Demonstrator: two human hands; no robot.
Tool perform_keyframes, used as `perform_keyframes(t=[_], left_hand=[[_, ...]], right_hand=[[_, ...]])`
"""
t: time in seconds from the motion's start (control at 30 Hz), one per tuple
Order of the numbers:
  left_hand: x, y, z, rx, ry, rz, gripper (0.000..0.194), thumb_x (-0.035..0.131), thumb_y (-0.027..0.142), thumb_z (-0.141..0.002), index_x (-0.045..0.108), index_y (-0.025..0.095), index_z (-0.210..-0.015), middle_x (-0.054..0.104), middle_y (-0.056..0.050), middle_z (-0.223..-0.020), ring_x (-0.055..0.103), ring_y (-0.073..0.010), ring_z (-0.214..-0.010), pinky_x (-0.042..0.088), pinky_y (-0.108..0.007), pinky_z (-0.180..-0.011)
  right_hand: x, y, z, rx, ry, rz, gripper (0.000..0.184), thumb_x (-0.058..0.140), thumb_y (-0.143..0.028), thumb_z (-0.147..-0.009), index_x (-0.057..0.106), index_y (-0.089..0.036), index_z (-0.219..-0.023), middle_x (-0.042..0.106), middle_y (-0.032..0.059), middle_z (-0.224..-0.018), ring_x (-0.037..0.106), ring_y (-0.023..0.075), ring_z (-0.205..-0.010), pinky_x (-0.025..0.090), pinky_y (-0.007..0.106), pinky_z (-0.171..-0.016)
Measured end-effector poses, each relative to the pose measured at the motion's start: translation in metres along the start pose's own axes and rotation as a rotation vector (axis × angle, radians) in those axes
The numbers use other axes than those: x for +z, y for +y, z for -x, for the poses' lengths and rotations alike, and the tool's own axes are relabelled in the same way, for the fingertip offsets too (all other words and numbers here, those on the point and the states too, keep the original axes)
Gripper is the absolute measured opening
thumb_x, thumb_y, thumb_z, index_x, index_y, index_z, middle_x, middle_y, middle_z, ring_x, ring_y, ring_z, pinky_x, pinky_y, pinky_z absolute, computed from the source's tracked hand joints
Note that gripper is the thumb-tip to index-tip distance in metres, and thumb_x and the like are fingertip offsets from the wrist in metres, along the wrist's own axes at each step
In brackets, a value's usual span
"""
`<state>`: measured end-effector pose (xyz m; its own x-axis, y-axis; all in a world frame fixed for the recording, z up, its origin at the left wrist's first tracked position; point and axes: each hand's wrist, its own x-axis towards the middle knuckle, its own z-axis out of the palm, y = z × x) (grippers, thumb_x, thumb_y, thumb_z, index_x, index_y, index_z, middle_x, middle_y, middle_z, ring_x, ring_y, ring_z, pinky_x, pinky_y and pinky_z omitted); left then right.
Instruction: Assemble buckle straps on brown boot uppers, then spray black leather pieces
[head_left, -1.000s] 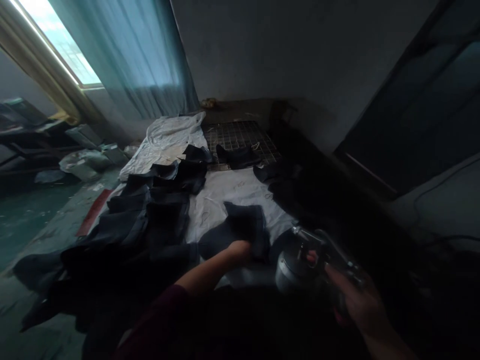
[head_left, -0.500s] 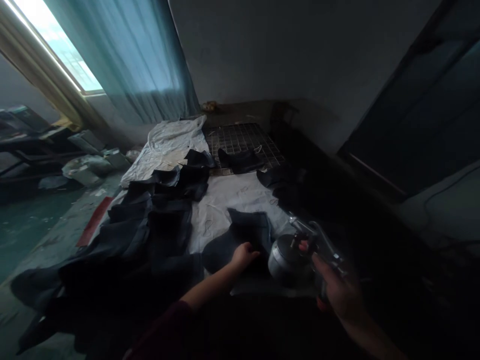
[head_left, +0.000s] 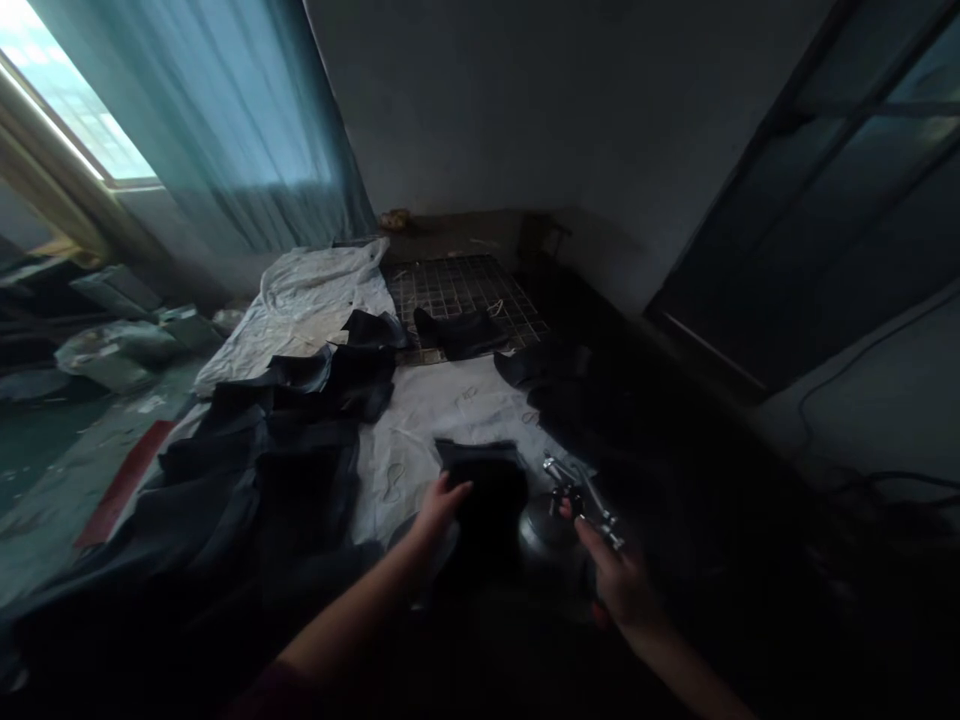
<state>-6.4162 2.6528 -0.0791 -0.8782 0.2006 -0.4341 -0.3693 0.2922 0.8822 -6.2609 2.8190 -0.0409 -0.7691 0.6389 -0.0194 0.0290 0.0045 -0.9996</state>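
My right hand (head_left: 616,580) is wrapped round the handle of a metal spray gun (head_left: 581,500). Its round silver cup (head_left: 541,530) hangs below the nozzle, and its nozzle points away and to the left. My left hand (head_left: 441,508) is closed at the left edge of a dark, boot-shaped fabric piece (head_left: 484,500), left of the gun; deep shadow hides its fingertips. Along the left side, several similar dark pieces (head_left: 307,490) lie overlapping in rows on white cloth (head_left: 431,400). More dark pieces (head_left: 555,375) lie at the right, hard to make out.
A wire grid (head_left: 457,290) carries one dark piece (head_left: 461,332) at the far end. Crumpled white cloth (head_left: 322,285) lies beside it, near a blue curtain (head_left: 225,130). A red strip (head_left: 124,485) runs along the left edge. Cables (head_left: 810,400) hang at the right wall.
The view has turned right. My left hand has moved to the left edge of the dark piece, whose outline now looks narrower. The spray gun stays in my right hand, close to the piece.
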Motion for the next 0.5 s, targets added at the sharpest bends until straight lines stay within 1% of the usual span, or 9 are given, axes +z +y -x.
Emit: perform_keyframes(t=[0.07,0.13,0.2,0.23,0.27,0.3,0.37,0.43,0.5], left_hand=[[-0.041,0.034,-0.016,0.113,0.083,-0.027,0.030,0.067,0.024,-0.056,0.055,0.017,-0.082,0.060,0.000,-0.074,0.059,-0.0184,-0.077,0.046,-0.027,-0.069],[-0.086,0.076,-0.036,0.221,0.181,-0.064,0.037,0.067,0.023,-0.054,0.052,0.018,-0.088,0.058,0.003,-0.074,0.058,-0.0175,-0.077,0.046,-0.027,-0.069],[-0.122,0.124,-0.055,0.437,0.325,-0.288,0.044,0.066,0.023,-0.054,0.053,0.017,-0.095,0.059,0.002,-0.077,0.058,-0.0178,-0.078,0.046,-0.027,-0.069],[-0.134,0.148,-0.065,0.485,0.378,-0.426,0.044,0.066,0.021,-0.054,0.053,0.016,-0.096,0.059,0.001,-0.077,0.058,-0.0183,-0.078,0.046,-0.027,-0.069],[-0.142,0.173,-0.074,0.512,0.405,-0.570,0.039,0.064,0.020,-0.057,0.055,0.015,-0.094,0.060,0.000,-0.076,0.059,-0.0187,-0.077,0.046,-0.027,-0.069],[-0.145,0.196,-0.083,0.515,0.423,-0.723,0.031,0.061,0.021,-0.061,0.057,0.014,-0.091,0.060,-0.001,-0.074,0.059,-0.0195,-0.076,0.045,-0.027,-0.067],[-0.140,0.235,-0.099,0.533,0.476,-1.017,0.023,0.058,0.021,-0.066,0.059,0.013,-0.087,0.061,-0.005,-0.076,0.060,-0.0218,-0.077,0.044,-0.027,-0.067],[-0.122,0.265,-0.114,0.574,0.530,-1.187,0.023,0.054,0.021,-0.071,0.060,0.011,-0.090,0.062,-0.009,-0.083,0.059,-0.0241,-0.082,0.043,-0.030,-0.069],[-0.100,0.283,-0.128,0.659,0.562,-1.238,0.026,0.047,0.019,-0.076,0.058,0.010,-0.099,0.061,-0.012,-0.092,0.058,-0.0251,-0.088,0.042,-0.032,-0.073]], right_hand=[[0.007,0.003,-0.002,0.032,-0.018,-0.008,0.036,0.064,-0.049,-0.067,0.068,-0.019,-0.086,0.071,0.0088,-0.089,0.064,0.0267,-0.088,0.049,0.040,-0.082],[0.011,0.004,-0.004,0.068,-0.017,0.001,0.037,0.065,-0.048,-0.066,0.068,-0.018,-0.088,0.071,0.0091,-0.091,0.064,0.0274,-0.089,0.049,0.040,-0.082],[0.012,0.004,-0.005,0.106,-0.010,0.012,0.041,0.065,-0.049,-0.064,0.067,-0.018,-0.091,0.071,0.0090,-0.093,0.063,0.0279,-0.091,0.049,0.039,-0.082],[0.012,0.004,-0.006,0.125,-0.003,0.014,0.044,0.065,-0.051,-0.063,0.067,-0.018,-0.093,0.071,0.0090,-0.093,0.064,0.0281,-0.091,0.050,0.039,-0.081],[0.011,0.004,-0.007,0.143,0.008,0.014,0.048,0.066,-0.053,-0.061,0.067,-0.018,-0.094,0.071,0.0092,-0.094,0.064,0.0284,-0.091,0.051,0.038,-0.080],[0.010,0.004,-0.007,0.158,0.017,0.015,0.050,0.066,-0.054,-0.060,0.067,-0.017,-0.094,0.071,0.0095,-0.094,0.064,0.0288,-0.091,0.051,0.037,-0.079],[0.005,0.004,-0.006,0.174,0.030,0.031,0.053,0.064,-0.056,-0.061,0.067,-0.017,-0.096,0.070,0.0100,-0.095,0.064,0.0294,-0.092,0.052,0.037,-0.077],[-0.002,0.006,0.000,0.163,0.047,0.051,0.050,0.061,-0.056,-0.066,0.066,-0.020,-0.100,0.070,0.0090,-0.097,0.063,0.0292,-0.094,0.053,0.037,-0.078],[-0.012,0.011,0.011,0.138,0.078,0.065,0.043,0.061,-0.054,-0.067,0.068,-0.024,-0.097,0.070,0.0071,-0.099,0.061,0.0298,-0.099,0.053,0.037,-0.080]])
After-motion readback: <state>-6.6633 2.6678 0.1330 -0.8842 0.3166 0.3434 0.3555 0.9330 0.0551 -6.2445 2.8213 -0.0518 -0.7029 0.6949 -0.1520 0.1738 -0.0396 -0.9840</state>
